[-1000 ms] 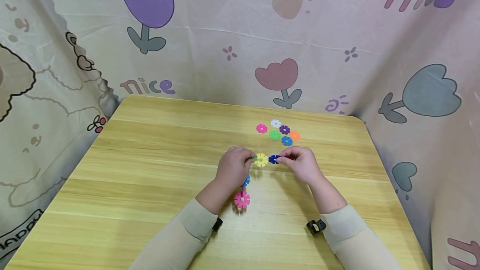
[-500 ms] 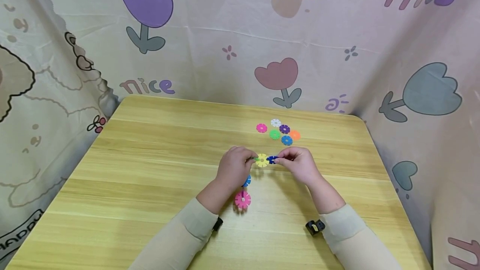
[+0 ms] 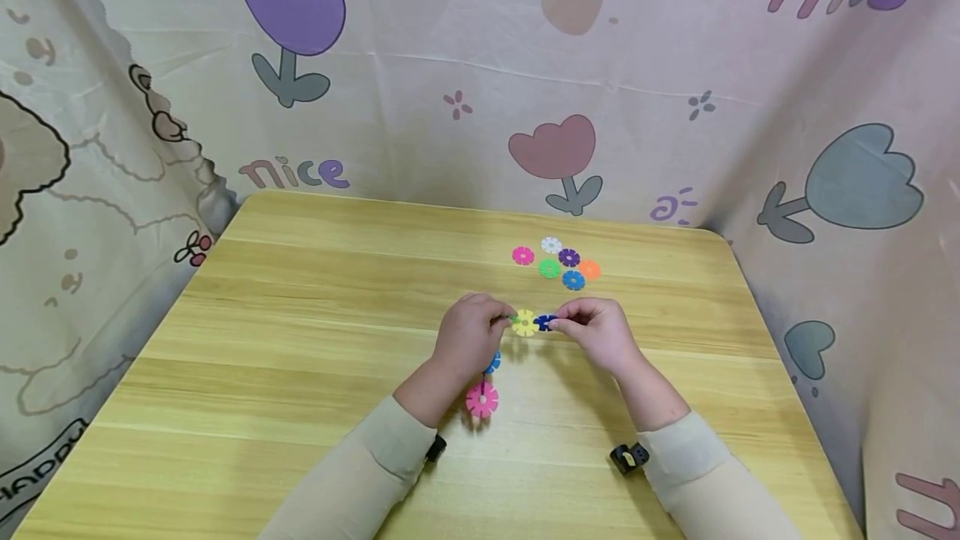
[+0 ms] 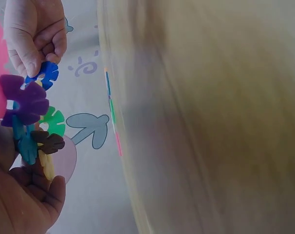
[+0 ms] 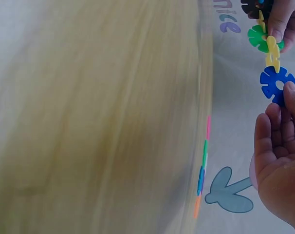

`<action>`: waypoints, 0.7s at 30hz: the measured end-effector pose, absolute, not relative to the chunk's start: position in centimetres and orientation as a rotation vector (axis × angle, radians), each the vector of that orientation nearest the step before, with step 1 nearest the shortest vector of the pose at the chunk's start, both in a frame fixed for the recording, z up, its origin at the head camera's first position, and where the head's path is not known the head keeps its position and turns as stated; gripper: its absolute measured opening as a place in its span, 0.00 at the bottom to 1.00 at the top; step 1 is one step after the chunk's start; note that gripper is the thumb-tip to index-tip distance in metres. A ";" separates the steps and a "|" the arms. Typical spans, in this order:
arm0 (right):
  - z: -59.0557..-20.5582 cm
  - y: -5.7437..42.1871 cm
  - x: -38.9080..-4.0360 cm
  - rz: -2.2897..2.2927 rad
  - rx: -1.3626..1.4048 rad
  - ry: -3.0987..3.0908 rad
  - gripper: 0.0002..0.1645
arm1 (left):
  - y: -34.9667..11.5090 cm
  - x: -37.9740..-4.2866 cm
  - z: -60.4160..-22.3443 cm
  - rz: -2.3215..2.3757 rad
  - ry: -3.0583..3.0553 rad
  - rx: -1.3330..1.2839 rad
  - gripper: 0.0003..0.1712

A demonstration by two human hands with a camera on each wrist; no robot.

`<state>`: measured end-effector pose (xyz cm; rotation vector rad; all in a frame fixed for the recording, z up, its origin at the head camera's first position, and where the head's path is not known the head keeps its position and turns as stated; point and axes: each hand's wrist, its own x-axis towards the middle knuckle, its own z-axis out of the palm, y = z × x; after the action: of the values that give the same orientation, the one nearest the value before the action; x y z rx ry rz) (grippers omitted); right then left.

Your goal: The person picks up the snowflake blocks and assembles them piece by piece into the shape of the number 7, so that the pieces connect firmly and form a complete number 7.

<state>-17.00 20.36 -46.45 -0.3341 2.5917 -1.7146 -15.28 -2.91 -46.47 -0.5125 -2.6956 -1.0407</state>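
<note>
My left hand [image 3: 471, 332] grips a chain of notched plastic snowflake discs near its green disc [image 5: 257, 38]. Beyond the fingertips a yellow disc [image 3: 526, 323] sticks out to the right. Between thumb and fingers my right hand [image 3: 602, 333] pinches a dark blue disc [image 5: 273, 82], whose rim meets the yellow disc's edge, notch to notch. Toward the person hang a blue disc [image 3: 492, 362] and a pink disc [image 3: 482, 399]. The left wrist view also shows a purple disc [image 4: 25, 100], a teal disc [image 4: 26, 144] and a brown disc [image 4: 50, 142] in the chain.
Loose discs lie on the wooden table [image 3: 300, 340] beyond the hands: pink [image 3: 522, 256], white [image 3: 551, 245], purple [image 3: 569, 257], green [image 3: 550, 268], blue [image 3: 573, 280] and orange [image 3: 590, 270]. A patterned cloth [image 3: 420, 40] hangs behind the table.
The dark blue disc has shifted slightly left in my right hand, and its rim now overlaps the yellow disc's edge. My left hand has stayed almost still; the loose discs have not moved.
</note>
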 end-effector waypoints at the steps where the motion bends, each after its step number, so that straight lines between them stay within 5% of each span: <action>1: -46.5 20.3 -17.0 -1.722 -0.335 2.592 0.02 | -2.9 -15.3 -46.5 -1.049 -2.696 -0.509 0.05; 21: -47.5 20.0 -15.7 -1.991 -0.373 2.553 0.03 | -2.8 -14.8 -46.1 -1.224 -2.629 -0.502 0.05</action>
<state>-15.74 20.01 -47.54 -0.3726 2.5529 -1.9907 -14.77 -2.84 -46.08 -0.5024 -2.6287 -1.2238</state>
